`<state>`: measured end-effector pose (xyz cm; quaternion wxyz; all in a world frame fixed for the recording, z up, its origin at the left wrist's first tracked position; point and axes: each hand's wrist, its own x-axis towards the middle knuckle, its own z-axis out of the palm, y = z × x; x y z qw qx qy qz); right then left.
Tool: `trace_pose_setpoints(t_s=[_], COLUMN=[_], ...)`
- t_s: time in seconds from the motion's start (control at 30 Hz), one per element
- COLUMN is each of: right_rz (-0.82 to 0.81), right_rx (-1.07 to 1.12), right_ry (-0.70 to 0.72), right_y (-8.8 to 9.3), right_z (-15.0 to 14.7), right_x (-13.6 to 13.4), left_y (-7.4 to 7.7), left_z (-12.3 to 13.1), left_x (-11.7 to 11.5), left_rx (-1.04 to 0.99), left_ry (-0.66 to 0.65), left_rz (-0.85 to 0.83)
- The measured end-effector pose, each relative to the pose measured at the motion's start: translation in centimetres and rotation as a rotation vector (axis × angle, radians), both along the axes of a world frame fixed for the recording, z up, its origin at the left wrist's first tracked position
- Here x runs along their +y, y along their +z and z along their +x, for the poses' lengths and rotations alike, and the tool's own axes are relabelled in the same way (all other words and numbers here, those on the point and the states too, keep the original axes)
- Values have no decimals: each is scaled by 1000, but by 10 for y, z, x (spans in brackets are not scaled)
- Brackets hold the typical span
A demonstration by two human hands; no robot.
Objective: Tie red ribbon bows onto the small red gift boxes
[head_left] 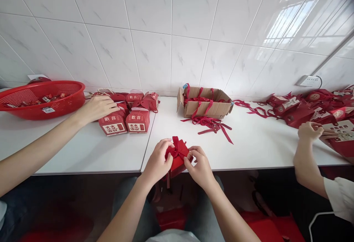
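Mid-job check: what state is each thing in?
Small red box: held by left hand and right hand, bow on top
Cardboard box: open, ribbons inside and spilling over front
Red basket: upright, holding small packets
Two front gift boxes: upright, side by side
Red packages at far right: heaped

A white table [249,153] carries red boxes [137,121], basket [65,105], carton [219,108] and ribbons [203,120].

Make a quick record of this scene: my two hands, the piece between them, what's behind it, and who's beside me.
Left hand: at the left of the red gift box
Right hand: at its right
Piece: ribbon bow on top
Behind: cardboard box, red ribbons draped over its front
Co-workers: left person's hand at printed boxes; right person's hand beside piled red boxes
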<state>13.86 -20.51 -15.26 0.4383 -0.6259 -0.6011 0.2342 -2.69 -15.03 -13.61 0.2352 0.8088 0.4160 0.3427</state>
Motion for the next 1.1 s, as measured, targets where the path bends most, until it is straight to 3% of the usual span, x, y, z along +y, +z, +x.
trace_pose_setpoints(t_s=[0.27, 0.43, 0.73, 1.1], right_rz=[-47, -62, -77, -109], right_rx=[126, 149, 266, 353], right_ry=[9, 22, 51, 149], right_y=[7, 5, 3, 6], right_z=[8, 11, 11, 19], right_x=[6, 6, 1, -4], left_y=[-12, -20, -22, -20], left_z=[21, 22, 25, 21], left_x=[-9, -7, -6, 1], left_rx=[-45, -64, -102, -97], left_ry=[112, 111, 149, 79], left_rz=[49, 63, 15, -22])
